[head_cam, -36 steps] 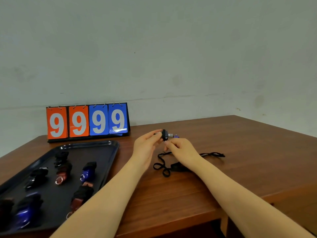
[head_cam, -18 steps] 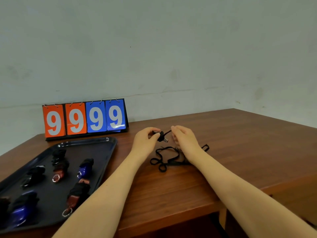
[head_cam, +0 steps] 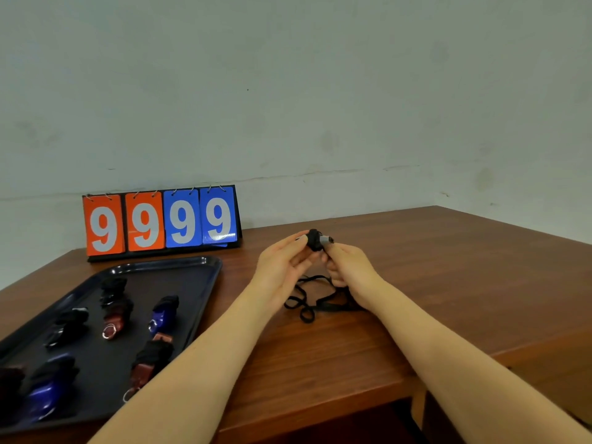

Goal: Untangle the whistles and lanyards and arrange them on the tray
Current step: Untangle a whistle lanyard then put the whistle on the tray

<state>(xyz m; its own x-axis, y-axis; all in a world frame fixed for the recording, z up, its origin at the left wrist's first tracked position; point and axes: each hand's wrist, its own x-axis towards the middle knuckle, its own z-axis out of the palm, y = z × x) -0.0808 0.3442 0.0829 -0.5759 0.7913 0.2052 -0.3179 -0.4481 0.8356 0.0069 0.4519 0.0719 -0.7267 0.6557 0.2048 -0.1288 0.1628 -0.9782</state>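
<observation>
My left hand and my right hand meet above the wooden table, both pinching a small black wound bundle with a grey clip end. From it a black lanyard hangs down and lies in loose loops on the table under my right wrist. The whistle on this lanyard is hidden by my fingers. At the left a black tray holds several wrapped whistles, among them a blue whistle and a dark red whistle.
A flip scoreboard reading 9999 stands against the wall behind the tray. The table's front edge runs just below my forearms, and its right corner sits near the wall.
Both hands have come closer together and risen slightly. The lanyard's loose length has been drawn in from the right, and the wound bundle at my fingertips looks thicker.
</observation>
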